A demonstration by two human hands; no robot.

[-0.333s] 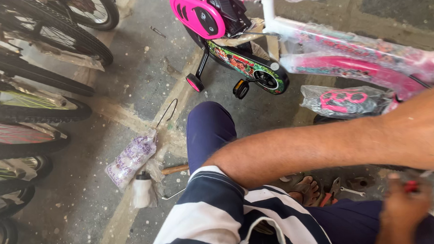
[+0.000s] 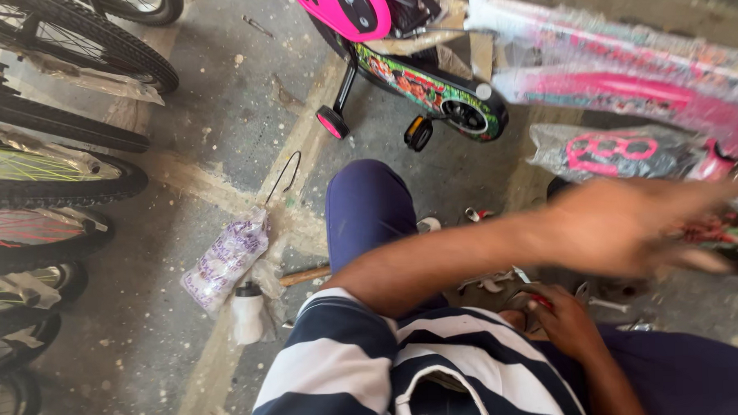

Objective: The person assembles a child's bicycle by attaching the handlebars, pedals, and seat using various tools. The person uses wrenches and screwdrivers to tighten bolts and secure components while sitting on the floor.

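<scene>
My left hand (image 2: 631, 227) is stretched across my body toward the pink bicycle (image 2: 626, 88). It is so smeared by motion that I cannot tell whether its fingers are spread or closed on anything. My right hand (image 2: 568, 322) sits low by my knee, fingers curled around what looks like a small red-tipped tool (image 2: 539, 300), just above the concrete floor (image 2: 219, 139). I judge the tool light, stiff and easy to lose among the loose bits beside it, so it is best pinched along its shank. The bicycle stands across the top right of the view, its frame sheathed in clear film. I expect it to be heavy and rigid, and slippery where wrapped. The bare metal near the chain guard (image 2: 430, 91) would give a surer hold than the film. Compared with the earlier frame, the left hand was out of view past the right edge and now shows in full. The right hand has shifted inward from the lower right corner. The plastic bag (image 2: 223, 257) and white bottle (image 2: 248, 311) lie as they did.
</scene>
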